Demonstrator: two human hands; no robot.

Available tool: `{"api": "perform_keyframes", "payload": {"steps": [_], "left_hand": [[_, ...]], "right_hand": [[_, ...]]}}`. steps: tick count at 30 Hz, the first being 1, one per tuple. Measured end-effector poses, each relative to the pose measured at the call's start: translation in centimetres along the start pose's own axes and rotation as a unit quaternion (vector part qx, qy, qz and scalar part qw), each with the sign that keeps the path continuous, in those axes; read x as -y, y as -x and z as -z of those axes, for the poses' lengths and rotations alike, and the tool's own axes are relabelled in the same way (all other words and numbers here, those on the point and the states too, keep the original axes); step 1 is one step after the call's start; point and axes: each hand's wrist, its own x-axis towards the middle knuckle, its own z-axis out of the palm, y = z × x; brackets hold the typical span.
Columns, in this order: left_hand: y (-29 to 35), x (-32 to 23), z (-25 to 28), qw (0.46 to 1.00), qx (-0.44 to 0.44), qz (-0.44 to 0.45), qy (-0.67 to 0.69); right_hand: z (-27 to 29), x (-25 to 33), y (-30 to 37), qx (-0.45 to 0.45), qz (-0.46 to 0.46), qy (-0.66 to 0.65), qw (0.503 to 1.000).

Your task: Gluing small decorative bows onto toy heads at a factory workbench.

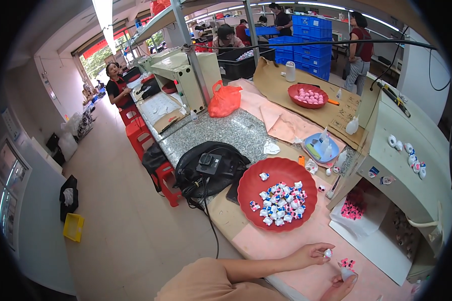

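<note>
Between its thumb and fingers, my left hand (309, 255) pinches a small white figurine (328, 253) over the pink-covered bench. Close by on the right, my right hand (339, 289) grips a small whitish rounded object (347, 273); its kind is unclear. Small pink pieces with dark spots (347, 263) show just above that object, and I cannot tell whether they touch it. Beyond my hands stands a large red scalloped tray (252, 220), heaped with small white figurines (281, 200) that have blue and pink parts.
An open-fronted, pale green cabinet (412, 145) at right holds pink pieces (354, 205) on white paper. Farther back are a blue dish (314, 150) with squeeze bottles, a red bowl (306, 104) of pink balls and a red bag (224, 100). A black bag (186, 165) with a cable lies left.
</note>
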Motion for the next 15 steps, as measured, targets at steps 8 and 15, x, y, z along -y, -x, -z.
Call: {"api": "perform_keyframes", "payload": {"steps": [8,15], "left_hand": [[0.2,1.0,0.0,1.0,0.003,-0.027,-0.004],[0.1,0.3,-0.2,1.0,-0.002,-0.013,0.012]], "right_hand": [[0.3,-0.5,0.1,0.004,-0.011,-0.015,1.0],[0.4,-0.7,-0.1,-0.015,-0.016,-0.003,1.0]]}}
